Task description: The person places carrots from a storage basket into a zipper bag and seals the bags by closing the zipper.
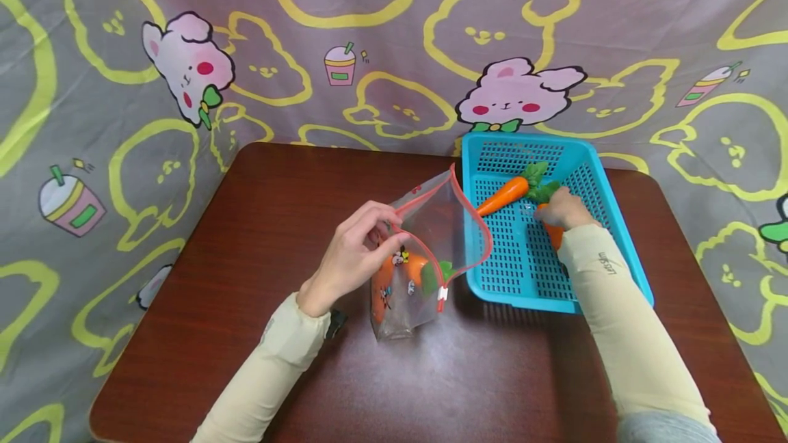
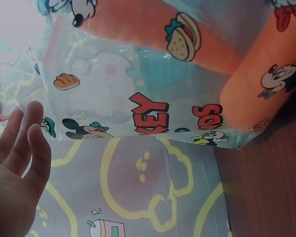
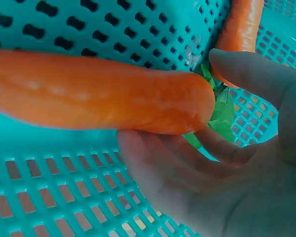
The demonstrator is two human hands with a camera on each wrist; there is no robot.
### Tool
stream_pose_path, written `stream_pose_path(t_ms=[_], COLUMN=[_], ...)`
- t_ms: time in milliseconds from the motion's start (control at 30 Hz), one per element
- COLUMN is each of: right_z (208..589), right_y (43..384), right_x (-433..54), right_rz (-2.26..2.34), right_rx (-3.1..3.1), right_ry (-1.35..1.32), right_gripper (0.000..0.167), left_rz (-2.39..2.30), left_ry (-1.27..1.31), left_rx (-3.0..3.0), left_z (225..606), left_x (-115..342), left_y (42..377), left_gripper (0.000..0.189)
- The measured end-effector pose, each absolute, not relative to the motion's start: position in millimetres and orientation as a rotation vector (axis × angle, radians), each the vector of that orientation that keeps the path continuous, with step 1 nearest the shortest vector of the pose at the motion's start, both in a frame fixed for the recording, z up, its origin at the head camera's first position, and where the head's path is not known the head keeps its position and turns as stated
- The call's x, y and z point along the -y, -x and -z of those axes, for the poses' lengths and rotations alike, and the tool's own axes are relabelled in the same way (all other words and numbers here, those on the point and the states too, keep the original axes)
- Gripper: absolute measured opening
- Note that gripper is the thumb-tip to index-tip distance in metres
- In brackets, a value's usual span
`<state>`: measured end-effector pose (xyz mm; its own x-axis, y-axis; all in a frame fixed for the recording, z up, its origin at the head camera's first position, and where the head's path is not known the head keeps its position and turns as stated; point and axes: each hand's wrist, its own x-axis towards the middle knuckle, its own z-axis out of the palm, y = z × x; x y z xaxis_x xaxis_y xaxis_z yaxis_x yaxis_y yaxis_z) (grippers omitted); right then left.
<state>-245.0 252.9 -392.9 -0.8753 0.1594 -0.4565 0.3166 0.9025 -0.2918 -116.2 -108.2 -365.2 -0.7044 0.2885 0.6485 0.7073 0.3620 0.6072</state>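
My left hand [image 1: 353, 251] pinches the red-edged rim of a clear zip bag [image 1: 452, 214] with cartoon prints, whose mouth gapes toward the basket. Through its film show orange carrots [image 2: 256, 84], and a green leafy top lies near the white slider. My right hand [image 1: 568, 210] reaches into the blue plastic basket [image 1: 622, 258]. There its fingers curl under the thick end of a carrot [image 3: 113, 96] by the green leaves, with the thumb above on the other side. Another carrot [image 1: 507, 195] with leaves lies in the basket, to the left of this hand.
The basket stands at the back right of a dark brown wooden table [image 1: 265, 224]. Behind and beside the table hangs a grey cloth [image 1: 394, 12] with yellow outlines and pink rabbits.
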Motion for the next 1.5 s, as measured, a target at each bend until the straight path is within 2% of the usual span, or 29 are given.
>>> stream_pose_path(t_ms=[800,1500], right_z=[399.7,395.6], right_y=[247.6,243.6], right_x=[-254.6,-257.6], right_rz=[0.437,0.525], right_rx=[-2.622,-2.638], right_ry=[-0.327,-0.242], right_gripper=[0.079,0.067], left_rz=[1.273,1.252], left_ry=[0.887,0.883], left_rx=[2.189,2.237], left_z=[366.9,367.8], left_x=[108.1,109.4], left_y=[118.6,116.0], left_gripper=[0.022,0.019])
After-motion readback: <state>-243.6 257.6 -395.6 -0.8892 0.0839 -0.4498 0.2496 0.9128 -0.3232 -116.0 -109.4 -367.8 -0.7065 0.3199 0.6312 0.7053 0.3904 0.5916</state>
